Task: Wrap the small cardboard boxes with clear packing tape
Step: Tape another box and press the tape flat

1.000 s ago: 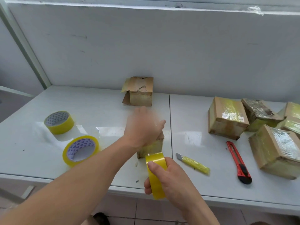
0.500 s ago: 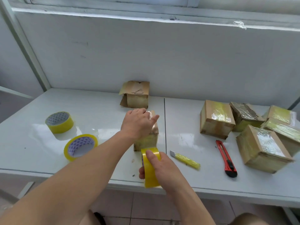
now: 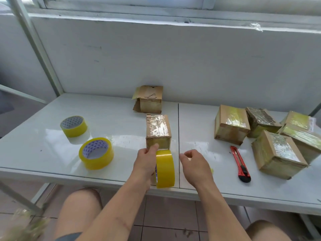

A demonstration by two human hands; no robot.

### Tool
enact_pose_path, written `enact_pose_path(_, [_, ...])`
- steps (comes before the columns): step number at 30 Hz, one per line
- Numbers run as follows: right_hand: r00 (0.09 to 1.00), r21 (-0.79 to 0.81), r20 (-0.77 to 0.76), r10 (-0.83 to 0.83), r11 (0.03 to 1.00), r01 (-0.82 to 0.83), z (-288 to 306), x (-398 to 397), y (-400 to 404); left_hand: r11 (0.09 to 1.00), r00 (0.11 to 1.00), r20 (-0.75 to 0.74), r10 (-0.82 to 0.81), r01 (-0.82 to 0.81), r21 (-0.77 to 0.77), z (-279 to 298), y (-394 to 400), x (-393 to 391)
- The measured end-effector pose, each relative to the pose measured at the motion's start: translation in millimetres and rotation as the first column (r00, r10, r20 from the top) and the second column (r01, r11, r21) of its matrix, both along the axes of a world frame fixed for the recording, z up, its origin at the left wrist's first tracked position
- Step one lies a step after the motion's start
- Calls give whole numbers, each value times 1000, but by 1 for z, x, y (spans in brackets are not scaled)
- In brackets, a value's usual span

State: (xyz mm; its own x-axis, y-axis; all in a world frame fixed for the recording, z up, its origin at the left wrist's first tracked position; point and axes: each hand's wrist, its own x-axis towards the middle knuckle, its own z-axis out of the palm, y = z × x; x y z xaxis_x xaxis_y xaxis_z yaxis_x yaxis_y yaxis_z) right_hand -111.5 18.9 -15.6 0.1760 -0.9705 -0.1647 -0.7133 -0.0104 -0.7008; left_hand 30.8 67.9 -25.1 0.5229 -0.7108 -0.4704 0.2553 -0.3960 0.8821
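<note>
A small cardboard box (image 3: 158, 131) stands at the middle of the white table (image 3: 121, 119), its top covered in shiny clear tape. Right in front of it, my left hand (image 3: 145, 162) grips a yellow tape roll (image 3: 165, 169) held on edge, thumb on the roll's top by the box's front face. My right hand (image 3: 195, 164) hovers just right of the roll, fingers loosely curled and holding nothing that I can see. It covers a yellow utility knife (image 3: 211, 170), of which only a tip shows.
Two more yellow tape rolls (image 3: 73, 126) (image 3: 96, 153) lie at the left. An untaped box (image 3: 149, 99) sits by the back wall. Several taped boxes (image 3: 231, 124) cluster at the right, with a red utility knife (image 3: 240, 164) in front of them. My knees are below the table edge.
My left hand came off the box's top and took the tape roll. My right hand let go of the roll and moved right, over the yellow knife.
</note>
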Motion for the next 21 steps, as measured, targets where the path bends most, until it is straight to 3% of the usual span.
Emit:
enact_pose_path(2, [967, -97, -253, 9, 995, -34, -7, -7, -6, 999, 999, -32, -44, 43, -3, 4, 3, 0])
enact_pose_path(5, [911, -118, -410, 26, 990, -82, -16, -11, -9, 998, 993, -109, -46, 50, 34, 16, 8, 3])
enact_pose_path(14, [907, -202, -421, 17, 973, -112, -45, -7, -14, 998, 966, -255, -48, 57, 26, 28, 13, -3])
enact_pose_path(19, [882, -176, -466, 64, 971, -163, -27, -9, -17, 1000, 956, -295, 14, -12, 10, 25, 9, -4])
enact_pose_path(21, [908, -248, -418, 18, 959, -133, -9, -9, -16, 1000, 949, -315, 27, -26, 9, 22, 6, -4])
